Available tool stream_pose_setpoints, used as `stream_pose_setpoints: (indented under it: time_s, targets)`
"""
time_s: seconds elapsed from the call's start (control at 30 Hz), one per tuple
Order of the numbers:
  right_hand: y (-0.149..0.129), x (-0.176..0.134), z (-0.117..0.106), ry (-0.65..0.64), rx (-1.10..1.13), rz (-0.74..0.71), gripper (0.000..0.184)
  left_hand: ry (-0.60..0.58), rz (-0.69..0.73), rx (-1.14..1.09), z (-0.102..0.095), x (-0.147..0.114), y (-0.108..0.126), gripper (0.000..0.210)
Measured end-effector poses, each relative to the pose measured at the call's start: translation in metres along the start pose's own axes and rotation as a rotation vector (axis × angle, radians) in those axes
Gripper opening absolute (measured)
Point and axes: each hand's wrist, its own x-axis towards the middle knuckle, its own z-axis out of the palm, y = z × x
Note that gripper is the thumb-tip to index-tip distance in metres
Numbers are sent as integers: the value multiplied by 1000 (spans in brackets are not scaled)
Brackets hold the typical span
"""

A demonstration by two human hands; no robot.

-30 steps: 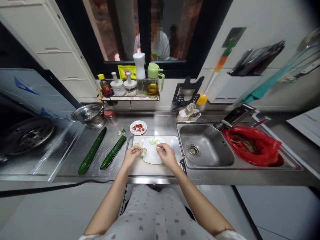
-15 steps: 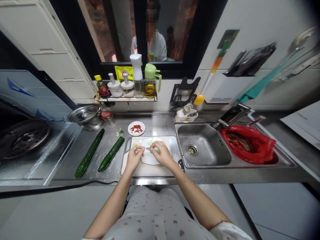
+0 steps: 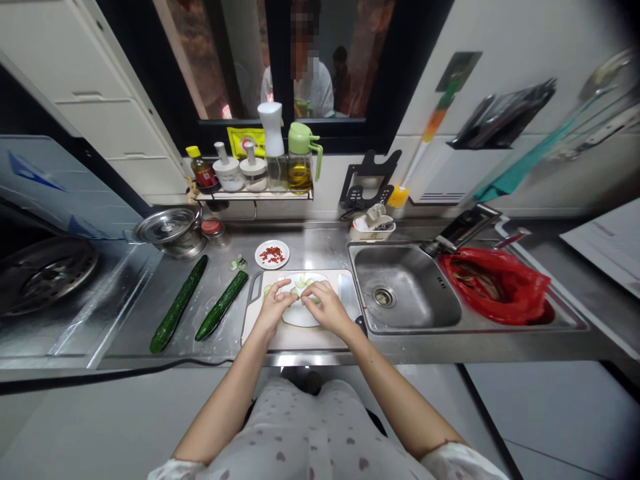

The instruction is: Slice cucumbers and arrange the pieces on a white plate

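Observation:
A white plate with pale green cucumber slices at its far side rests on the cutting board. Over the plate, my left hand and my right hand meet fingertip to fingertip. A small cucumber slice seems to sit between them, pinched by both; the fingers partly hide it. More slices lie on the board beyond my left hand. At the board's right side is a knife, its black handle close to my right forearm.
Two cucumbers lie to the left, near some cut ends. Behind the board stands a small plate of chopped red pepper. To the right are the sink and a red plastic bag. A seasoning shelf hangs behind.
My left hand has moved slightly away from me and to the right, its fingers now more spread and closer to my right fingertips. The view has shifted a little.

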Motion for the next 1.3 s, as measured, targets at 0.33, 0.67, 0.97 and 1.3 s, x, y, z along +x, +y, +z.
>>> stream_pose_setpoints:
  time_s: [0.33,0.67,0.97,1.3]
  targets:
    - [12,-4,10,19,57,134,10,-106,162,111,-1,5,1,64]
    - [16,-6,13,-33,167,300,15,-155,292,274,-3,10,-2,49]
    - [41,-21,30,-125,164,428,14,-177,284,379,-7,20,-34,43]
    - [58,-36,53,-325,-118,492,16,-172,142,920,-10,32,-68,38]
